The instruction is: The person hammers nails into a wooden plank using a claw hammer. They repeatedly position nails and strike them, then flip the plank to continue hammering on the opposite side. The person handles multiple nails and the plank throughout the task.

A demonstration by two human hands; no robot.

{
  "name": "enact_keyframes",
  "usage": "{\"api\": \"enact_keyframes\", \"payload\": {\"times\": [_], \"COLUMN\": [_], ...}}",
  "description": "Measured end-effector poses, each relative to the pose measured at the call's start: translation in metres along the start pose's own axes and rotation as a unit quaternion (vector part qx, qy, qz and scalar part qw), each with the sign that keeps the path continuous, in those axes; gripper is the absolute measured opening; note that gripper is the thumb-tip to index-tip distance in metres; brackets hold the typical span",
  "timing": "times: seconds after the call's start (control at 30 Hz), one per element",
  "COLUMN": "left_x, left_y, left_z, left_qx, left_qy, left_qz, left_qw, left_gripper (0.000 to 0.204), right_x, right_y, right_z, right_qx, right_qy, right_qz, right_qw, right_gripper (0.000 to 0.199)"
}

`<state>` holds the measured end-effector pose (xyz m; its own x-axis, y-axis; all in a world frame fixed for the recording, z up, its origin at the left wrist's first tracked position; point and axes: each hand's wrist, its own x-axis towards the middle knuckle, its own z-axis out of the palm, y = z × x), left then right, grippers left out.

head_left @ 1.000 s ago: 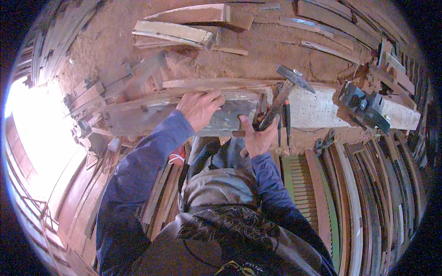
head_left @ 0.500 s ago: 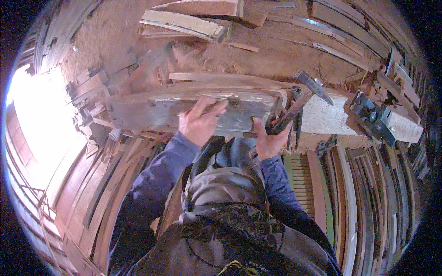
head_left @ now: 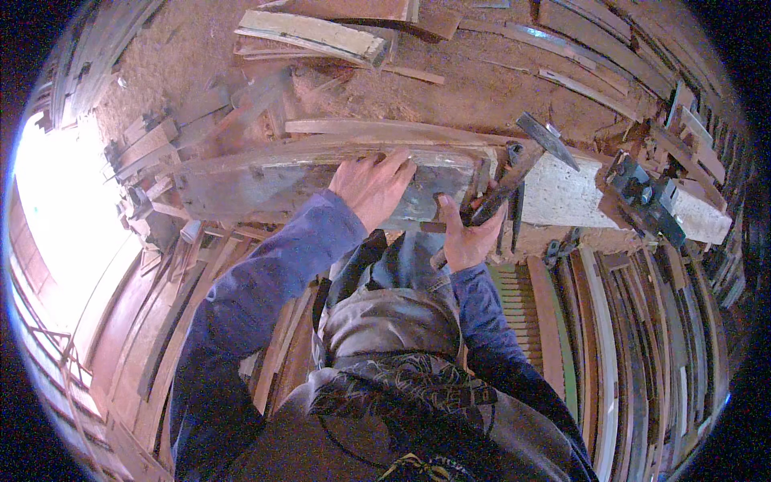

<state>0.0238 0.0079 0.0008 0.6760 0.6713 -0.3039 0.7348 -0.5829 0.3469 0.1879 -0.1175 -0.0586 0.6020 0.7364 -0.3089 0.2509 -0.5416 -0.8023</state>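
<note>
Head view, right hand (head_left: 468, 233) fingers clamped on hammer (head_left: 514, 169), head up-right, left hand (head_left: 372, 186) apparently flat on plank (head_left: 265, 189)

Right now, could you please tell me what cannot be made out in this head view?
- What lies under the left hand on the weathered plank: the palm covers it.
- The lower handle of the hammer: the right hand wraps it.
- The plank's near face: the person's hood and chest hide it.
- The dark metal tool at right: too distorted to identify.
- The far left: washed out by glare.
</note>
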Motion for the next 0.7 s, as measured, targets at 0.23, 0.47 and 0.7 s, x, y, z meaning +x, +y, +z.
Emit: {"api": "enact_keyframes", "payload": {"times": [0.23,0.47,0.7], "left_x": [-0.003,-0.037,-0.062], "left_y": [-0.003,-0.066,-0.067], "left_z": [0.010,-0.032,-0.070], "left_qx": [0.053,0.010,-0.051], "left_qy": [-0.021,0.017,0.201], "left_qz": [0.020,-0.267,-0.242], "left_qw": [0.998,0.963,0.948], "left_gripper": [0.026,0.022,0.010], "right_x": [0.004,0.009,0.002], "right_y": [-0.015,-0.029,-0.015], "right_z": [-0.010,-0.011,-0.006], "right_qx": [-0.050,-0.005,0.010], "right_qy": [-0.047,-0.036,-0.045], "right_qz": [0.064,0.064,0.118], "right_qw": [0.996,0.997,0.992], "right_gripper": [0.094,0.089,0.104]}}
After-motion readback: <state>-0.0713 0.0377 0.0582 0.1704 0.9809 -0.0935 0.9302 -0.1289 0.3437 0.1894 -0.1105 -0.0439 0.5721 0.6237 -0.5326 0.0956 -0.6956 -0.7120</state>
